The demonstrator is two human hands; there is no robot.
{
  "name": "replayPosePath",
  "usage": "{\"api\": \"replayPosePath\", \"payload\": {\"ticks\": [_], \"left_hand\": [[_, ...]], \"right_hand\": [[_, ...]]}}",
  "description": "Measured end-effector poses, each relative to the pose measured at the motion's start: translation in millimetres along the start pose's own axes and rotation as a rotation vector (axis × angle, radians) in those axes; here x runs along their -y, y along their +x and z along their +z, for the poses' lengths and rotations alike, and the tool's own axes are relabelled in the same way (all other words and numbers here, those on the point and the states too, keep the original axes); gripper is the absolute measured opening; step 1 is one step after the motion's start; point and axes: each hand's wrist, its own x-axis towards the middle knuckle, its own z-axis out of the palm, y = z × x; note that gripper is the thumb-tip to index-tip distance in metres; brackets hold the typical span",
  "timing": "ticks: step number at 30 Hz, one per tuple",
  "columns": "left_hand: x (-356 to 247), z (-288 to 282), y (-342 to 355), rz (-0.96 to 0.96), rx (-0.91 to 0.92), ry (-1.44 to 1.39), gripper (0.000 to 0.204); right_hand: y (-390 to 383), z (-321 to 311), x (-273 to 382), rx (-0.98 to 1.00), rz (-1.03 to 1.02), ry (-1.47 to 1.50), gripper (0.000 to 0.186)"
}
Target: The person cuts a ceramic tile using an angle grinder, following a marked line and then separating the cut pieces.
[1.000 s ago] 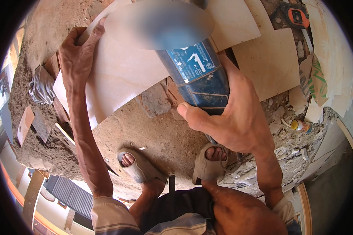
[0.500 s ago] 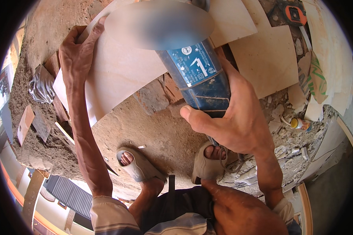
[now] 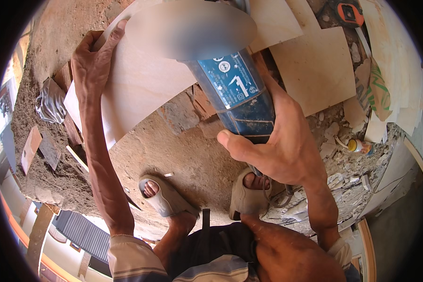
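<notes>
My right hand wraps around the rear body of a blue angle grinder, thumb lying across its near end. A blurred patch covers the grinder's front, so its disc and any contact with the tile cannot be seen. Under the tool lies a large cream tile, raised on broken bricks. My left hand grips the tile's far left edge, the thumb on top and the fingers curled at the rim. From the grinder's back end a dark cord runs down by my right foot.
Cut tile pieces lie at the right, below an orange and black tape measure. Rubble and a small yellow-capped bottle are nearer. Brick pieces sit under the tile. My sandalled feet stand close by.
The grinder has shifted very slightly, its blue label turning a little. My left hand keeps its place on the tile edge. The view has moved a touch.
</notes>
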Motion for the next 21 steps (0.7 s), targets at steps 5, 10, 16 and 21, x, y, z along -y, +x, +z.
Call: {"api": "replayPosePath", "payload": {"ticks": [5,10,16,21], "left_hand": [[-0.8,0.0,1.0,0.014,-0.015,-0.007,0.089],[-2.2,-1.1,0.0,0.007,-0.006,-0.007,0.089],[-4.9,-1.1,-0.1,-0.055,0.019,0.011,0.085],[-5.5,-3.0,-0.7,-0.054,0.018,0.014,0.086]], "right_hand": [[-4.0,-0.7,-0.9,0.004,-0.01,-0.004,0.077],[-7.7,-1.1,1.7,0.008,0.015,0.013,0.075],[-12.9,-1.0,-4.6,-0.004,0.001,0.03,0.073],[-17.1,-0.4,-3.8,-0.014,0.013,0.02,0.071]]}}
